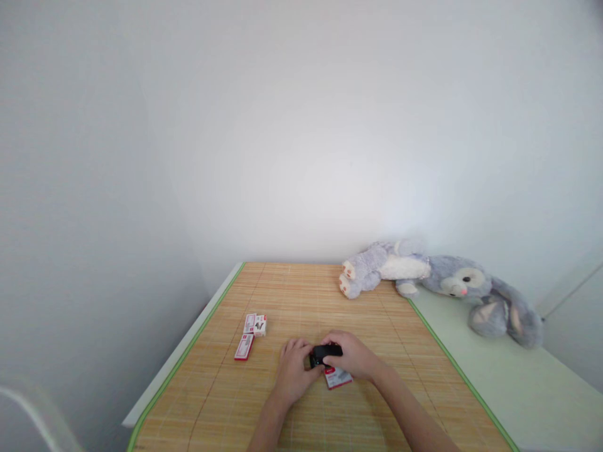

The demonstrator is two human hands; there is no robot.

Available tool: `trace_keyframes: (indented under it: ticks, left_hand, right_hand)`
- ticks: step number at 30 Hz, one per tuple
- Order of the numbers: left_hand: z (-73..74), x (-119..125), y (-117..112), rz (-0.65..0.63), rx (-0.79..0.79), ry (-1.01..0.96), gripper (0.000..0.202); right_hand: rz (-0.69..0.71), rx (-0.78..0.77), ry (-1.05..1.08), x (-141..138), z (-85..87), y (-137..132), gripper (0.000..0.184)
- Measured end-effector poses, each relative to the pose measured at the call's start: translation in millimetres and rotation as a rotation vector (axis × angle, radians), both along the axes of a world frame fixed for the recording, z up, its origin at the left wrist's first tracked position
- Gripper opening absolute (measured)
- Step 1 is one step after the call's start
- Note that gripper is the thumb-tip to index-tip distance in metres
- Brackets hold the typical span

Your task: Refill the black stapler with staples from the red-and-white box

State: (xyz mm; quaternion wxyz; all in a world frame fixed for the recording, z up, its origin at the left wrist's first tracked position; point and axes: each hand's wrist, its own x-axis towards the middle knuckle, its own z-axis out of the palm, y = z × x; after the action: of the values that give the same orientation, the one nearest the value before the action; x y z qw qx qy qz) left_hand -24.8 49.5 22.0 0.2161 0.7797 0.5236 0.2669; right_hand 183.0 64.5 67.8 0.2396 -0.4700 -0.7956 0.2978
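Note:
A small black stapler [319, 356] lies between my hands, low over the bamboo mat. My right hand [348, 356] is closed around its right part, with the thumb on the near side and fingers on the far side. At the stapler's left end, my left hand [295, 370] pinches it between thumb and forefinger; the other fingers are bent. Just below the stapler, a flat red-and-white box [338, 377] rests on the mat, its upper part covered by the right hand and the stapler.
Left of my hands are several small red-and-white boxes, among them a near one [244, 347] and one with a dark picture [260, 325]. The green-edged bamboo mat [282, 289] covers most of the white table [532, 392]. A grey plush rabbit [405, 267] lies along the back right.

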Motion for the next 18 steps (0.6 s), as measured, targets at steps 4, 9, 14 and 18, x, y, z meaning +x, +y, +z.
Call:
trace_keyframes:
  ticks: [4, 9, 14, 18]
  left_hand:
    - [1.7, -4, -1, 0.020, 0.011, -0.097, 0.041]
    - [8.9, -4, -5, -0.050, -0.033, -0.160, 0.063]
    - [17.7, 26, -24, -0.256, -0.051, -0.132, 0.075]
    - [23.6, 45, -37, -0.401, -0.060, -0.098, 0.086]
  right_hand:
    - [-0.100, 0.057, -0.004, 16, -9.5, -3, 0.021]
    - [-0.363, 0.104, 0.018, 49, -30.6, -12, 0.029]
    - [-0.539, 0.106, 0.085, 62, -48.3, -26, 0.039]
    - [-0.624, 0.128, 0.097, 57, -51.7, -30, 0.041]
